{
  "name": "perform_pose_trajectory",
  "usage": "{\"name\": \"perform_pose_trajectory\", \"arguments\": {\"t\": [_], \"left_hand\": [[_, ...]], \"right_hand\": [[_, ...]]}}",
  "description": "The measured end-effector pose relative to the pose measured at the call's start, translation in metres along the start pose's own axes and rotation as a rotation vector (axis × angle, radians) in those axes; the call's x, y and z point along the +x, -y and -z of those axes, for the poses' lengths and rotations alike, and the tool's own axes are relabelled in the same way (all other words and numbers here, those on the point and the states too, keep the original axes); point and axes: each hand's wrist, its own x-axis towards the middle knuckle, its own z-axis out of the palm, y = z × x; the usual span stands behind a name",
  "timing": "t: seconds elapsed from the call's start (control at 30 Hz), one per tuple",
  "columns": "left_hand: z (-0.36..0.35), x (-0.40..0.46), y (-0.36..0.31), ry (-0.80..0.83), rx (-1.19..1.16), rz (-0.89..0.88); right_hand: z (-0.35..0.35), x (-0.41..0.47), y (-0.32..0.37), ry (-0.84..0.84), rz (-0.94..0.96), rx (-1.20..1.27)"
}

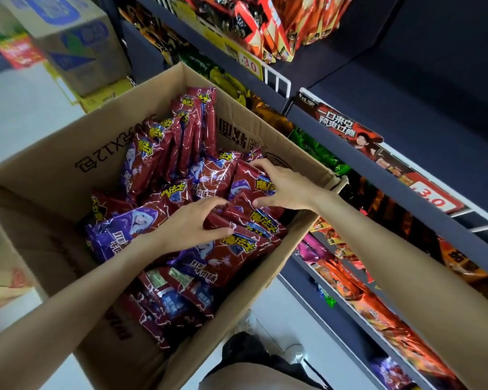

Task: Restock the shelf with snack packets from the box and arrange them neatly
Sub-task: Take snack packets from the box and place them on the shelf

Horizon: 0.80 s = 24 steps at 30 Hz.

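Inside the cardboard box (54, 153), my left hand (192, 223) and right hand (282, 187) gripped glossy red-purple snack packets (245, 220) from the pile.

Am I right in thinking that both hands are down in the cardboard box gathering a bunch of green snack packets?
Nearly, but the colour is wrong. The head view shows the left hand and the right hand down in the cardboard box, closing from either side on a bunch of dark red snack packets, not green ones. The green packets sit on the shelf beside the box.
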Motion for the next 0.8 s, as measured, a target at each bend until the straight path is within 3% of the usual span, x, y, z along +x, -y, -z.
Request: {"name": "perform_pose_trajectory", "arguments": {"t": [0.17,0.27,0.5,0.8], "left_hand": [[-0.009,0.006,-0.007,-0.155,-0.023,0.054],[-0.01,0.01,-0.009,-0.224,0.013,0.044],[-0.008,0.027,-0.007,-0.181,0.197,0.017],[0.008,0.048,-0.03,-0.35,0.068,-0.058]], "right_hand": [[-0.021,0.005,0.009,-0.173,0.012,-0.222],[-0.016,0.004,0.01,-0.206,0.011,-0.19],[0.019,-0.018,0.0,-0.444,0.02,-0.242],[0.017,-0.016,-0.012,-0.278,-0.027,-0.187]]}}
